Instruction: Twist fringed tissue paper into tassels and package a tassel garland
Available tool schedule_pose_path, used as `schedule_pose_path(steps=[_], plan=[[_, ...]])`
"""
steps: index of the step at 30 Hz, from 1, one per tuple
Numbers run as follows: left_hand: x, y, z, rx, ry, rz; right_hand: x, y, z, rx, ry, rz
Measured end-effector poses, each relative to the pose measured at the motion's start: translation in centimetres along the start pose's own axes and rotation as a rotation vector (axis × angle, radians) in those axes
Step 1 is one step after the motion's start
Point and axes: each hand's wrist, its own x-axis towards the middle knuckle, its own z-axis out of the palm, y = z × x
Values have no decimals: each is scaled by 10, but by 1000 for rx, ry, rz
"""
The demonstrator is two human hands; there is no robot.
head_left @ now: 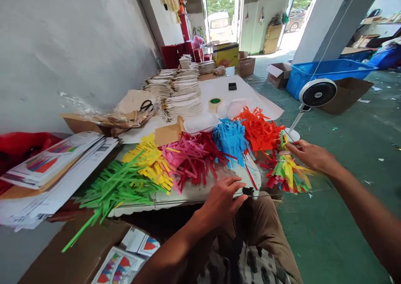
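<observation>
My right hand (pixel 313 156) is at the right corner of the table, its fingers closed at the top of a multicoloured paper tassel (pixel 290 171) tied with a pale band. Strips of yellow, green, red and blue fan out below the band. My left hand (pixel 222 196) is over the front edge, thumb and fingers apart, holding nothing. Close to its fingertips is a small black object (pixel 248 191) I cannot make out. Piles of cut paper strips line the table: green (pixel 122 181), yellow (pixel 150 161), pink (pixel 181 152), dark red (pixel 203 154), blue (pixel 230 138) and orange-red (pixel 261 129).
Stacked pale bundles (pixel 183 94) stand behind the strips, near a tape roll (pixel 214 102), a phone (pixel 232 86) and scissors (pixel 145 105). At right are a white fan (pixel 318 94) and a blue tub (pixel 332 69). Printed sheets (pixel 59 167) lie left; an open box with printed packs (pixel 120 267) sits below.
</observation>
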Motion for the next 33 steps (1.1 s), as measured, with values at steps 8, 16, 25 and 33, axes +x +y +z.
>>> schedule_pose_path(steps=[8,16,25,33], plan=[[-24,-48,-20,226,137,50,-22,-36,-30,-93,268,-149],[-83,-68,-63,281,281,-128,-21,-182,-33,214,238,-590],[-187,-78,-144,379,533,-414,15,-338,16,165,211,-838],[-252,-154,-307,895,633,-929,9,-413,51,155,168,-966]])
